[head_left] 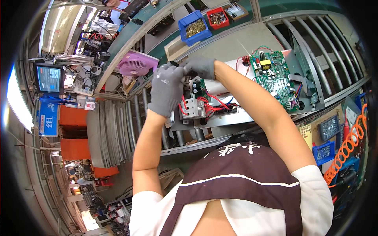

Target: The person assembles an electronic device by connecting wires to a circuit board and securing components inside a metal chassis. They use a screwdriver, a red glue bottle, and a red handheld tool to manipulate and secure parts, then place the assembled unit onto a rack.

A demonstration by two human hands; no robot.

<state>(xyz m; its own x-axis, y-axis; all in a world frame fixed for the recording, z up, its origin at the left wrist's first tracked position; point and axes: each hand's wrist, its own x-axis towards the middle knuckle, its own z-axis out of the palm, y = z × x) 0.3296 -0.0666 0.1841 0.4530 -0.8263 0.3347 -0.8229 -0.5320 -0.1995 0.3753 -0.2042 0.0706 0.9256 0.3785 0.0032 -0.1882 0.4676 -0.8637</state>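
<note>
My left hand [167,89], in a grey glove, is at the left end of an open metal chassis [240,121]. Its fingers are bent together at the top; what they hold is hidden. Close against it is my gloved right hand [201,67], its fingers also closed on something I cannot make out. A small dark piece [173,63] shows beside the fingertips. Just below the hands sits a white circuit breaker [191,108] with red wires [214,103]. A green circuit board [273,74] with many components covers the right part of the chassis.
The chassis rests on a roller conveyor [180,137]. Beyond it stand a blue bin [195,39] of brass parts, a red bin [217,26] and a purple fan [136,66]. An orange coiled hose [343,151] hangs at right. Stacked grey sheets [110,131] stand at left.
</note>
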